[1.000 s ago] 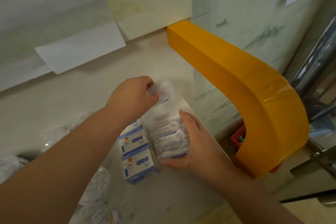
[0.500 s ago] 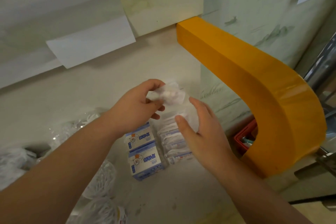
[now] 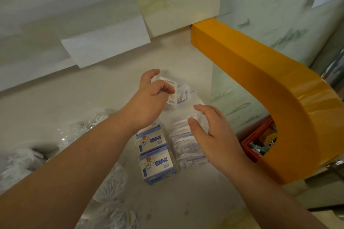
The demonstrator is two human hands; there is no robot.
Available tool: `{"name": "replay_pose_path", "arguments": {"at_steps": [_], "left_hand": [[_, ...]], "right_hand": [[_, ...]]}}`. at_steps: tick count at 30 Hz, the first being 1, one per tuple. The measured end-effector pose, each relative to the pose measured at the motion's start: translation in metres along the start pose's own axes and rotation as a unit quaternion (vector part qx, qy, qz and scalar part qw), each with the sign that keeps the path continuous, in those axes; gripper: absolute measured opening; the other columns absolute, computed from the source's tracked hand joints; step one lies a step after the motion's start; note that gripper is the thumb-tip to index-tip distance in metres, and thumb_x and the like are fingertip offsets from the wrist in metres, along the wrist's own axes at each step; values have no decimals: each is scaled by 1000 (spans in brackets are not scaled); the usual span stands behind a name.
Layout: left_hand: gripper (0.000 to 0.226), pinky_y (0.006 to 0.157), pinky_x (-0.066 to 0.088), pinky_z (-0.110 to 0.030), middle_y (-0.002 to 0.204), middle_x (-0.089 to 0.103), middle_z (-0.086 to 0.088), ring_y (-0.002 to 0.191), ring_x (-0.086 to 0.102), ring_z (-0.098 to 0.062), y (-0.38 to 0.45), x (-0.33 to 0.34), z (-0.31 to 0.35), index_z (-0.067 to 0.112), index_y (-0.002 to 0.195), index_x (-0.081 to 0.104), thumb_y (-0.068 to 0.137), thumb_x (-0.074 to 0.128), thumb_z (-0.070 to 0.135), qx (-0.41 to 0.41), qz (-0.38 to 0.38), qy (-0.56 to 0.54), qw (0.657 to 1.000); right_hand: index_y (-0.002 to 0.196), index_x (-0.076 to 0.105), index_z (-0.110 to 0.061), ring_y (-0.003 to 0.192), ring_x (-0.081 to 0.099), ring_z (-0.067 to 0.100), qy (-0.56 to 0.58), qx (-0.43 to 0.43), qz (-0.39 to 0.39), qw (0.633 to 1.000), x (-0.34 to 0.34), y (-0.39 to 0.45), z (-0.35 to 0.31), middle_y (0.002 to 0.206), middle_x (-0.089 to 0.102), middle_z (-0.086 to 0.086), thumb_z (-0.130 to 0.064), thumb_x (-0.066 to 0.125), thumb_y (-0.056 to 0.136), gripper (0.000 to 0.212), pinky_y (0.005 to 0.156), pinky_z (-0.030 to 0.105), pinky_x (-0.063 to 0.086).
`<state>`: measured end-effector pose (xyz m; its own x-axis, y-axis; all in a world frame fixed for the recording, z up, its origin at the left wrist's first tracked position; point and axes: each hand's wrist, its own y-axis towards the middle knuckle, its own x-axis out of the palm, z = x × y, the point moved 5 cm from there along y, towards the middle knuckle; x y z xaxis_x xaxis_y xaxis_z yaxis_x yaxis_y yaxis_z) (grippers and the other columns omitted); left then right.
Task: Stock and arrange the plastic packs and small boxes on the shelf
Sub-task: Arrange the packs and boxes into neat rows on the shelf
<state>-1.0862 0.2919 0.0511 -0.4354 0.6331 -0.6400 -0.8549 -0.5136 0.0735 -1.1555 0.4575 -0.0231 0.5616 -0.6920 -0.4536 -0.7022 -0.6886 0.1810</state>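
Note:
On the pale shelf (image 3: 55, 109), my left hand (image 3: 150, 102) grips a small white box with blue print (image 3: 170, 92) at the back of the row. A second such box (image 3: 183, 95) stands just right of it. Two larger blue-and-white boxes (image 3: 151, 139) (image 3: 158, 163) sit in a line in front, below my left wrist. To their right lies a stack of clear plastic packs (image 3: 184, 152). My right hand (image 3: 214, 134) is spread loosely over the stack's far end, fingers relaxed and holding nothing.
Loose clear bags of white items (image 3: 111, 188) lie at the left and lower left of the shelf. A thick orange curved divider (image 3: 270, 83) bounds the right side, with a red basket (image 3: 253, 147) of goods beneath it. The wall rises right behind.
Both hands held a clear plastic pack a second ago; it now lies in the stack. My right hand has let go and opened. My left hand has moved back onto a small box.

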Motion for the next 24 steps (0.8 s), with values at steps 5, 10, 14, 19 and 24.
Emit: {"name": "replay_pose_path", "arguments": {"at_steps": [5, 10, 14, 19, 24], "left_hand": [[43, 68, 41, -3, 135, 34, 4, 102, 50, -9, 12, 5, -6, 39, 114, 55, 94, 45, 2, 27, 10, 78, 997], [54, 90, 46, -28, 128, 48, -2, 108, 54, -16, 26, 24, -10, 35, 137, 43, 92, 54, 8, 63, -38, 211, 975], [49, 92, 50, -41, 130, 49, -2, 106, 56, -19, 33, 36, -14, 31, 136, 45, 92, 58, 14, 65, -67, 265, 960], [41, 90, 48, -37, 122, 55, -1, 105, 56, -20, 41, 44, -18, 22, 130, 52, 91, 64, 25, 84, -56, 311, 945], [33, 91, 45, -37, 115, 60, 0, 104, 52, -20, 44, 42, -23, 22, 118, 58, 88, 66, 34, 88, -30, 371, 924]], "right_hand": [[134, 46, -36, 118, 46, -1, -11, 13, 4, 1000, -3, -3, 9, 132, 46, -19, -53, 46, 91, 46, 79, 1, 33], [134, 47, -34, 119, 47, 1, -9, 11, -7, 1000, -1, -7, 11, 132, 46, -18, -49, 49, 92, 44, 84, 3, 35], [135, 45, -36, 118, 45, -3, -22, 3, -10, 1000, 0, -9, 12, 132, 45, -21, -52, 47, 93, 45, 79, -3, 35], [135, 46, -35, 120, 45, -4, -19, 2, -11, 1000, -1, -10, 16, 132, 44, -22, -51, 48, 94, 43, 86, 3, 34], [133, 45, -38, 119, 44, -6, -16, 5, -11, 1000, -1, -10, 18, 131, 44, -23, -53, 47, 94, 42, 90, 6, 33]]}}
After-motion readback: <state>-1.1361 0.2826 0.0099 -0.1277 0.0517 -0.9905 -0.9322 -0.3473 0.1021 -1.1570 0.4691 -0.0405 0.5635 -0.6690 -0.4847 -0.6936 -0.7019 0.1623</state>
